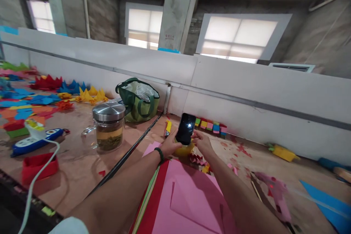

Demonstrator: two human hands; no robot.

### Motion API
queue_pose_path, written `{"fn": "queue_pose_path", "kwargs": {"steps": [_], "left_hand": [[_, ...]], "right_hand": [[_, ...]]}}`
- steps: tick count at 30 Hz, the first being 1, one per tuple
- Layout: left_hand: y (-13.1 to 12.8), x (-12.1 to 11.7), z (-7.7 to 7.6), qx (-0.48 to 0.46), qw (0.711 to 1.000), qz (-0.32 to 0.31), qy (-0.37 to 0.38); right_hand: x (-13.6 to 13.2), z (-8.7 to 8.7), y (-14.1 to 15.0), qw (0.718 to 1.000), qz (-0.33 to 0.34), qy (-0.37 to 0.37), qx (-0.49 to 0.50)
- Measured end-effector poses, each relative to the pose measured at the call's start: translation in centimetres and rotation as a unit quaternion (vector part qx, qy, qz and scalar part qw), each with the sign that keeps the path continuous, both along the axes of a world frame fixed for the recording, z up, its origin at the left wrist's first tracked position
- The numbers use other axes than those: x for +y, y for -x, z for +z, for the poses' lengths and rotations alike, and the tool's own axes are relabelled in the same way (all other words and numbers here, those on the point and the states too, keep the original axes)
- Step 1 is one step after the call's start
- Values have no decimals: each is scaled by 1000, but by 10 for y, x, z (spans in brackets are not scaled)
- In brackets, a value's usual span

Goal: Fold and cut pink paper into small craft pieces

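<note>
A dark smartphone (185,128) stands tilted upright in front of me, its glossy screen facing me with light reflected in it. My left hand (169,145) grips its lower left side, thumb at the edge and the other fingers partly hidden. At the lower right edge, the bent fingers of my right hand (203,143) close on the phone. Just below it is a yellow object (184,150), partly covered by my hand. Under my forearms lies a stack of pink paper (189,193), with red and green sheets showing at its left side.
Left are a lidded glass mug (109,131), a green bag (138,102), a blue-and-white power strip (37,142) with a white cable, a red paper box (40,167) and folded paper pieces. A pink glue gun (275,193) and blue paper (329,203) lie right. A white partition (233,84) stands behind.
</note>
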State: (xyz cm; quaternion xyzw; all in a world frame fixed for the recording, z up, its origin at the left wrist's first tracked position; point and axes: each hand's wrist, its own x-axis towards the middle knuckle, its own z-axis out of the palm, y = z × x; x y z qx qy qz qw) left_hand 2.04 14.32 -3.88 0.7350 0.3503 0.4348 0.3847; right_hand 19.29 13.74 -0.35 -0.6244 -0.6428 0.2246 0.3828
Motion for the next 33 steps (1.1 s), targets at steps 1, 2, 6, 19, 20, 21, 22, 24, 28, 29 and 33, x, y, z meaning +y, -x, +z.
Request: {"fn": "queue_pose_path", "kwargs": {"steps": [1,2,6,19,20,21,22,24,28,29,33], "left_hand": [[0,0,-1,4,1000,11,-3],[0,0,-1,-3,1000,21,-2],[-1,1,-7,-31,997,74,3],[8,25,-28,-89,960,263,33],[8,25,-29,-92,959,264,34],[8,26,-29,-98,959,265,36],[9,26,-29,-104,958,266,39],[9,26,-28,-121,955,267,43],[9,25,-27,-155,949,270,55],[8,25,-27,-163,947,271,59],[7,26,-27,-189,942,268,65]], "right_hand": [[-1,1,-1,1000,0,-3,-23],[-2,3,-1,999,-2,-6,-48],[-13,11,-2,984,-29,-44,-168],[-29,14,11,851,89,-61,-514],[-28,14,11,844,93,-61,-525],[-27,15,12,838,95,-62,-534],[-25,15,12,833,94,-61,-542],[-22,17,11,825,87,-62,-554],[-16,28,7,824,24,-69,-562],[-15,31,6,824,1,-72,-561],[-17,39,5,824,-53,-81,-559]]}}
